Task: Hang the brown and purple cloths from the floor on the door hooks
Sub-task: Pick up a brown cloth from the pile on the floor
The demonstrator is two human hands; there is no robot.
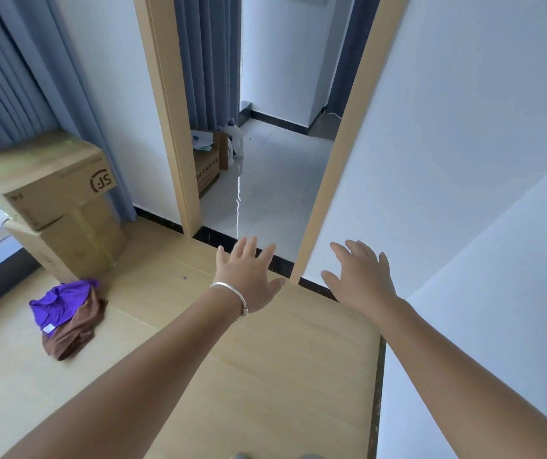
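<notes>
Purple cloth (62, 303) lies crumpled on top of a brown cloth (73, 332), the two touching in one heap on the pale wooden floor (265, 376), just in front of two stacked cardboard boxes (53, 200) at the left of the view. Neither cloth has been lifted, so both parts of the job are still to do. The left hand (249, 276), with a silver bangle (232, 294) at the wrist, is stretched forward with its fingers spread wide and flat, holding nothing; the right hand (358, 276) is likewise open, fingers splayed, and empty. Both hands hang in the air over the floor near the dark threshold strip (219, 240) of the open doorway, well apart from the heap, which sits off to the left and lower in the view. No door and no hooks show here: only the wooden door frame (172, 111), the white wall (464, 160) on the right, grey-blue curtains (7, 77), and the tiled room beyond with a white bottle (234, 140) and another box (207, 167). My reading is that the task stands at its very start: the person has first to turn left and stoop to the heap, pick up the cloths, then find the door with its hooks, which must be outside this view, and hang each one.
</notes>
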